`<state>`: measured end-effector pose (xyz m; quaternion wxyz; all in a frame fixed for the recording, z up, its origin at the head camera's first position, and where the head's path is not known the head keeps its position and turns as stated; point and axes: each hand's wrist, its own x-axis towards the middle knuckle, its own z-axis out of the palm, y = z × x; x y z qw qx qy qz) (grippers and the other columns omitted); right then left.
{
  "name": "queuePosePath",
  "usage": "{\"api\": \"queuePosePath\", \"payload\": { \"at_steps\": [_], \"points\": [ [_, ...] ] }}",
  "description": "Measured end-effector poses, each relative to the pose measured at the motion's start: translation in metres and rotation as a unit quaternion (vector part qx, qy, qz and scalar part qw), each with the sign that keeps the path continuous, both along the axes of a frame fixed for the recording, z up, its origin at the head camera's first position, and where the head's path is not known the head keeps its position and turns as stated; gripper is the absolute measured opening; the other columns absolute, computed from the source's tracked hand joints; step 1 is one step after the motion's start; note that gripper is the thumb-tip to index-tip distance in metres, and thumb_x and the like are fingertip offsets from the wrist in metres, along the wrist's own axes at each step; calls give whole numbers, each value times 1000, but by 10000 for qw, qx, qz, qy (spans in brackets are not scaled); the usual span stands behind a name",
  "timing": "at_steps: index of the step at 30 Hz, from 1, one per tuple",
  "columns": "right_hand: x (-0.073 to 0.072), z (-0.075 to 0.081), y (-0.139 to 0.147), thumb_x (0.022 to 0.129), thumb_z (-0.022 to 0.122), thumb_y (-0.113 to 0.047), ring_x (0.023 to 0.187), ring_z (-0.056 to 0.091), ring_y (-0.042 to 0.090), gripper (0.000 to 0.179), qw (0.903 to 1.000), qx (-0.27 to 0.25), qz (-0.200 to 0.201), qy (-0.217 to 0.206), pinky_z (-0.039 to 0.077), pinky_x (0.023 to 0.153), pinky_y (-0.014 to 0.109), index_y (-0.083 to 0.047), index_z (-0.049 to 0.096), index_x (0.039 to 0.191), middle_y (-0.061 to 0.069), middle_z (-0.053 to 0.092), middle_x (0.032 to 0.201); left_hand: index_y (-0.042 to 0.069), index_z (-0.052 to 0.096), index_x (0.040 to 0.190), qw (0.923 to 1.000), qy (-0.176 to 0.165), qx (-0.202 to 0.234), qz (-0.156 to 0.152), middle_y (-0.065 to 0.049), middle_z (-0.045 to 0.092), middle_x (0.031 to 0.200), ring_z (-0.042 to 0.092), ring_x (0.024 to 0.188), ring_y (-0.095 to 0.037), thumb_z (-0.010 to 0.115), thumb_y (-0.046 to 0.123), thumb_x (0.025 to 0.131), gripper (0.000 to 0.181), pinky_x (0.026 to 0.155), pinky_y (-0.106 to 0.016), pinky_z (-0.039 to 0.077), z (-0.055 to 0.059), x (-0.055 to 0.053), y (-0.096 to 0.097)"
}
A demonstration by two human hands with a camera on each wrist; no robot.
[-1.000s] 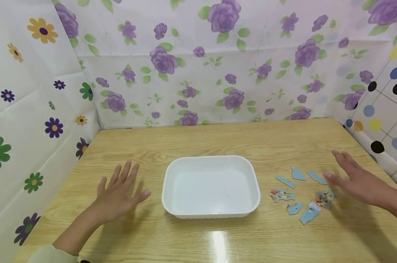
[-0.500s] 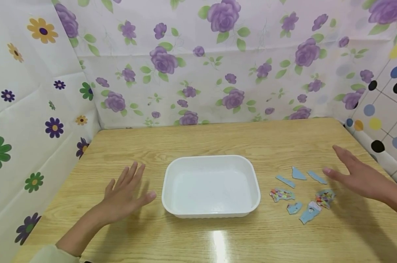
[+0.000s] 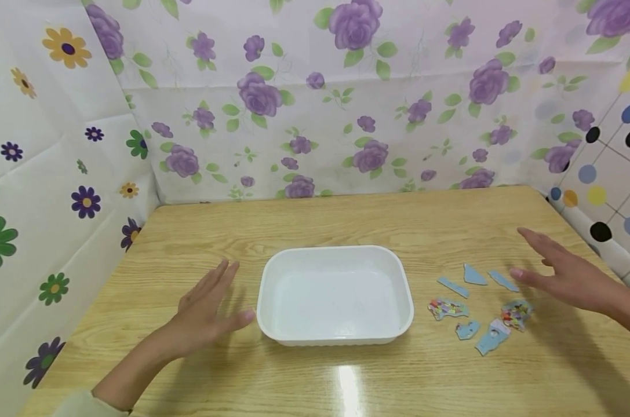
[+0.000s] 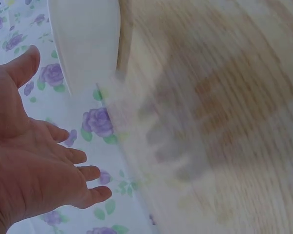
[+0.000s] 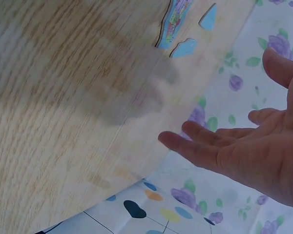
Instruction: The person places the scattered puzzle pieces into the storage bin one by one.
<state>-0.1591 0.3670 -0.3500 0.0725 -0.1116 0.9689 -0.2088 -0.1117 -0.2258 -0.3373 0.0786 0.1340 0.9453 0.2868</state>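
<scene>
A white rectangular plastic tray (image 3: 335, 340) stands in the middle of the wooden table. My left hand (image 3: 202, 321) hovers at its left side, fingers extended and holding nothing; in the left wrist view the hand (image 4: 36, 156) shows its palm and spread thumb. To the right of the tray lie several flat, irregular pieces, some plain light blue (image 3: 473, 275), others printed in many colours (image 3: 447, 309). Over their right side my right hand (image 3: 575, 278) is raised with straight fingers and a spread thumb, nothing in it. The right wrist view shows that hand (image 5: 254, 141) above the table.
The wooden table (image 3: 315, 223) is bordered at the back by a purple-flowered sheet (image 3: 315, 139). A sheet with coloured flowers (image 3: 48, 191) hangs on the left, and a dotted one (image 3: 614, 202) on the right.
My left hand has moved a little to the right, closer to the tray, and turned more onto its side. My right hand has shifted slightly left and up. Tray and pieces stay put.
</scene>
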Motion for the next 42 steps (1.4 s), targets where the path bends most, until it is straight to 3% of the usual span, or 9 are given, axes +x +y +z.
{"api": "queuePosePath", "payload": {
  "at_steps": [8, 16, 19, 22, 25, 31, 37, 42],
  "points": [
    [-2, -7, -1, 97, 58, -34, 115, 35, 67, 87, 9995, -280, 120, 43, 39, 77, 72, -13, -2, 155, 37, 10, 151, 19, 20, 154, 9996, 40, 296, 3, -14, 4, 161, -1, 142, -48, 68, 52, 84, 91, 97, -79, 1, -4, 2, 5],
    [-7, -6, -2, 93, 65, -31, 111, 39, 65, 84, 9987, -340, 120, 372, 45, 75, 67, -4, 13, 154, 41, 21, 143, 20, 30, 151, 9986, -25, 535, 26, -13, 8, 160, 1, 141, -50, 73, 50, 80, 88, 94, -81, 2, -4, 2, 7],
    [-10, -5, 1, 93, 65, -29, 111, 40, 65, 81, 9982, -521, 171, 234, 49, 73, 63, -4, 17, 153, 41, 21, 142, 18, 32, 149, 9971, -102, 760, 28, -15, 9, 159, 1, 141, -52, 75, 48, 79, 88, 93, -82, 4, -4, 3, 8],
    [-12, -6, 4, 94, 64, -28, 112, 41, 64, 78, 9971, -723, 244, 20, 51, 72, 59, -6, 19, 153, 38, 24, 143, 15, 34, 148, 9938, -238, 1083, -5, -17, 11, 158, 5, 141, -50, 77, 43, 79, 86, 95, -80, 14, -7, 3, 10],
    [-12, -6, 5, 94, 64, -29, 113, 41, 63, 78, 9960, -837, 286, -130, 52, 72, 57, -8, 19, 153, 36, 26, 143, 14, 36, 146, 9890, -368, 1430, 28, -17, 16, 156, 12, 141, -45, 79, 40, 78, 85, 101, -72, 25, -9, 4, 14],
    [-13, -7, 5, 93, 65, -27, 116, 40, 62, 78, 9941, -965, 342, -351, 52, 71, 54, -7, 18, 153, 35, 27, 142, 13, 36, 145, 9795, -625, 1903, 198, -14, 25, 152, 25, 138, -41, 82, 33, 76, 85, 104, -58, 33, -11, 7, 18],
    [-11, -14, 4, 91, 68, -20, 116, 40, 61, 78, 9908, -1137, 535, -502, 54, 70, 47, 0, 21, 150, 35, 26, 141, 18, 33, 146, 9588, -1466, 2394, 439, -16, 25, 150, 45, 126, -44, 81, 28, 79, 84, 90, -48, 51, -10, 8, 19],
    [-14, -15, 7, 88, 71, -19, 116, 41, 57, 78, 9908, -1163, 570, -388, 53, 70, 46, -1, 25, 149, 33, 28, 140, 16, 32, 147, 9449, -1680, 2795, 284, -14, 29, 150, 50, 123, -38, 80, 21, 80, 82, 90, -44, 51, -11, 6, 22]
  ]
}}
